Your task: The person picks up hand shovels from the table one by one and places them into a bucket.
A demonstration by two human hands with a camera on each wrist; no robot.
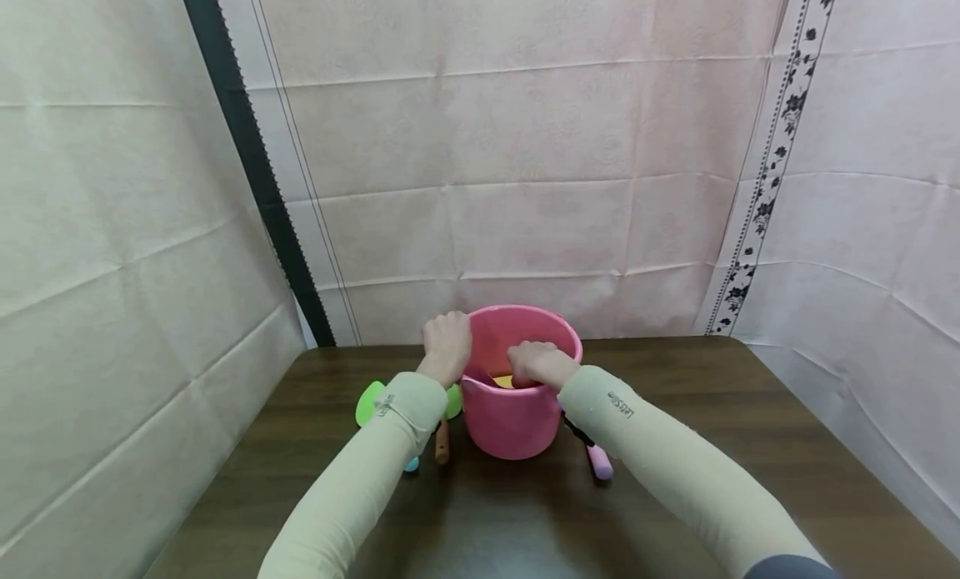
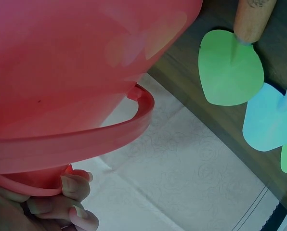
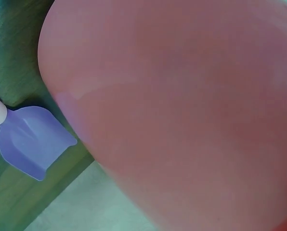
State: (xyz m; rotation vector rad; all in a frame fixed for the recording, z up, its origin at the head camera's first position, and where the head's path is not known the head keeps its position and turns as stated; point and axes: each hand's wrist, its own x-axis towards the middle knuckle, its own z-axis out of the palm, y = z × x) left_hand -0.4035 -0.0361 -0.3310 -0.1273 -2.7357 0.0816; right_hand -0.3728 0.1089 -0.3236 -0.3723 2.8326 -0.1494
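- Because two green blades (image 1: pixel 369 402) and a wooden handle (image 1: pixel 442 443) lie to the bucket's left, any slide that way is best kept small, lest it knock them.
- Left hand (image 1: pixel 447 341): fingers curled over the bucket's left rim, gripping it. It seems to be the steadying hand, so a firm hold that does not squeeze the wall inward serves best.
- Pink bucket (image 1: pixel 513 425): appears upright on the dark wooden table (image 1: pixel 675 387), between the forearms. A yellow item (image 1: pixel 504 382) shows inside, too little to name.
- Right hand (image 1: pixel 536 364): reaches over the right rim into the bucket. Its fingers are hidden; how far open they are, or what they hold, I cannot tell. A high wrist would spare the rim.
- Purple scoop (image 3: pixel 32 139): beside the bucket's right wall; worth keeping the sleeve clear of it.
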